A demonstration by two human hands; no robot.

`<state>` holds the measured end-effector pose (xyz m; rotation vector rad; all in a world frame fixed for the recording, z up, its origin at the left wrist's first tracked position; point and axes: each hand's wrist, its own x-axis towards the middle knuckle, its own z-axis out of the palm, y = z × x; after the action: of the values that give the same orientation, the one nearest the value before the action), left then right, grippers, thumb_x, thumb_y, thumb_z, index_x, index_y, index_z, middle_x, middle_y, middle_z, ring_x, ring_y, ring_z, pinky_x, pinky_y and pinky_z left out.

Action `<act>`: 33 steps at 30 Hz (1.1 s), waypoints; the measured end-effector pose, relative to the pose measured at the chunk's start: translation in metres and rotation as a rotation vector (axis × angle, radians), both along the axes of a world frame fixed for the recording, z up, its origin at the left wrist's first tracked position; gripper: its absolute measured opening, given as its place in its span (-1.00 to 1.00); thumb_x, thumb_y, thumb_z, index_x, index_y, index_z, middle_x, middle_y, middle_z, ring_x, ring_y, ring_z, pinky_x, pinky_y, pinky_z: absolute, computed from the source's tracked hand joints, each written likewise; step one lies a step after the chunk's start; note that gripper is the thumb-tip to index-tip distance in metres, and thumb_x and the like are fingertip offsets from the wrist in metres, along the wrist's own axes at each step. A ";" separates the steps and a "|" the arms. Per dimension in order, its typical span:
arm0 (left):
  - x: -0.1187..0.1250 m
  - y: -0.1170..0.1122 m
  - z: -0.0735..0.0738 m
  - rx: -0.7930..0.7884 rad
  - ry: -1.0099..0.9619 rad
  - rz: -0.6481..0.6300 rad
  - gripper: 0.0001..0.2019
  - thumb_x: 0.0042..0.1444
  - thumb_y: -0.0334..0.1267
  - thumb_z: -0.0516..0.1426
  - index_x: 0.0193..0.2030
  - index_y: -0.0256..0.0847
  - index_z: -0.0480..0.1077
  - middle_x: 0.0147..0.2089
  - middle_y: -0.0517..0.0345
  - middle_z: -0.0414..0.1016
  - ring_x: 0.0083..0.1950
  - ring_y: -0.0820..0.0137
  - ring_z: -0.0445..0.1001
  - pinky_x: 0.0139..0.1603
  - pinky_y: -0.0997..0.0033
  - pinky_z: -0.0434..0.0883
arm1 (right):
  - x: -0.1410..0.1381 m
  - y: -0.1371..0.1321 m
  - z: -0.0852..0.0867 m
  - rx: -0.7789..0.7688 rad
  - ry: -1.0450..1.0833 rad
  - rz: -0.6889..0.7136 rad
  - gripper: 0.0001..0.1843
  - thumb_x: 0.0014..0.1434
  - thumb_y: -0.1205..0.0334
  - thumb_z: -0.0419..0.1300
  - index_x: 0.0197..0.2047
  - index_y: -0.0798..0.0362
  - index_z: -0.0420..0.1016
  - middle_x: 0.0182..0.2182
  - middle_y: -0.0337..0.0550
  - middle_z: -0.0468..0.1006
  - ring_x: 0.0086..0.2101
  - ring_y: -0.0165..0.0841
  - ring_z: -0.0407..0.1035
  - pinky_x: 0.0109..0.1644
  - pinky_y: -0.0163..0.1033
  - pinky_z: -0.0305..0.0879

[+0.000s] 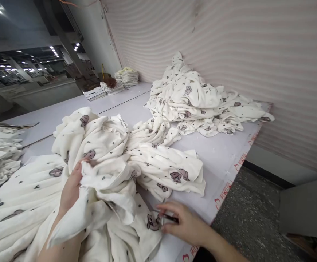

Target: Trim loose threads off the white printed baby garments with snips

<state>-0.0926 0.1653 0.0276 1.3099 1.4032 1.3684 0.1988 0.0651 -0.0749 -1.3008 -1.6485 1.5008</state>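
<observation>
My left hand (72, 187) is closed on a bunched edge of white printed cloth (106, 174). Soft folds of it hang over my wrist and forearm, and brownish bear-like figures and small dark marks dot the fabric. At the lower middle, my right hand (183, 222) has its fingers curled round a small dark tool (171, 218), possibly thread snips; most of it is hidden. The right fingertips are beside a lower fold of the cloth; whether they touch it I cannot tell.
A large heap of the same printed cloth (191, 94) lies at the back against the striped wall covering (229, 47). More cloth (0, 153) is piled at far left. Folded stacks (127, 77) stand on the far table. The table edge (231, 178) drops to a speckled floor (257, 203).
</observation>
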 end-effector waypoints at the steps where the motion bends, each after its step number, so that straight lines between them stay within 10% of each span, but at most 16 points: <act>1: 0.002 -0.002 0.001 -0.011 -0.024 -0.010 -0.66 0.10 0.12 0.13 -0.19 -0.10 0.35 -0.53 0.40 0.30 -0.58 0.54 0.22 -0.56 0.64 0.29 | -0.004 -0.003 -0.003 0.033 -0.059 0.000 -0.59 0.02 0.31 0.31 -0.01 -0.07 0.53 -0.12 -0.19 0.54 -0.10 -0.27 0.43 -0.01 -0.27 0.28; 4: 0.009 -0.015 0.006 -0.104 0.060 -0.153 -0.72 0.02 0.04 0.22 -0.30 -0.12 0.39 -0.54 0.36 0.34 -0.63 0.53 0.23 -0.65 0.61 0.25 | -0.014 -0.008 -0.011 0.099 -0.195 -0.074 -0.88 0.14 0.30 0.18 -0.30 0.02 0.57 -0.28 -0.18 0.52 -0.23 -0.28 0.43 -0.15 -0.28 0.29; 9: 0.052 -0.066 -0.022 -0.324 0.921 -0.727 -0.48 0.00 0.07 0.22 0.11 -0.01 0.41 0.03 0.05 0.54 0.03 0.08 0.49 0.07 0.10 0.40 | -0.018 -0.003 -0.018 0.126 -0.232 -0.152 -0.70 0.16 0.35 0.13 -0.03 0.00 0.46 -0.12 -0.12 0.50 -0.09 -0.25 0.38 0.00 -0.24 0.23; 13: 0.080 -0.092 -0.067 -0.221 1.294 -0.763 -0.70 0.13 -0.20 0.10 0.01 -0.12 0.40 -0.14 -0.04 0.54 -0.22 0.09 0.57 -0.22 0.18 0.46 | -0.022 0.001 -0.023 0.120 -0.292 -0.172 -0.83 0.08 0.37 0.18 -0.23 0.08 0.53 -0.21 -0.04 0.48 -0.17 -0.13 0.39 -0.09 -0.13 0.22; 19: 0.051 -0.086 -0.075 -0.101 0.793 -0.567 -0.75 0.28 -0.20 -0.08 -0.31 -0.15 0.35 -0.04 -0.03 0.36 -0.03 0.21 0.45 -0.08 0.31 0.39 | -0.010 0.009 -0.020 0.116 -0.184 -0.134 -0.82 0.25 0.22 0.04 -0.35 0.04 0.38 -0.44 -0.29 0.45 -0.35 -0.37 0.36 -0.32 -0.38 0.25; 26: 0.042 -0.091 -0.069 -0.202 0.343 -0.425 -0.74 0.24 -0.11 0.02 -0.43 -0.15 0.27 0.16 -0.03 0.32 0.13 0.17 0.36 0.06 0.28 0.29 | 0.001 0.001 -0.009 0.161 -0.285 -0.119 -0.95 0.09 0.27 0.20 -0.39 0.01 0.47 -0.39 -0.19 0.55 -0.31 -0.22 0.41 -0.23 -0.23 0.23; 33: 0.036 -0.083 -0.066 -0.246 -0.072 -0.427 -0.79 0.13 -0.14 0.13 -0.45 -0.15 0.25 0.13 -0.04 0.45 0.16 0.14 0.35 0.08 0.25 0.29 | 0.010 0.028 -0.025 0.288 -0.360 -0.179 -0.37 0.01 0.59 0.05 0.13 -0.03 0.40 0.22 -0.08 0.34 0.15 -0.12 0.23 0.14 -0.06 0.13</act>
<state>-0.0569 0.0822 -0.0389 1.2893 1.1199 0.9182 0.2088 0.0933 -0.1000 -1.5684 -1.8289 0.9227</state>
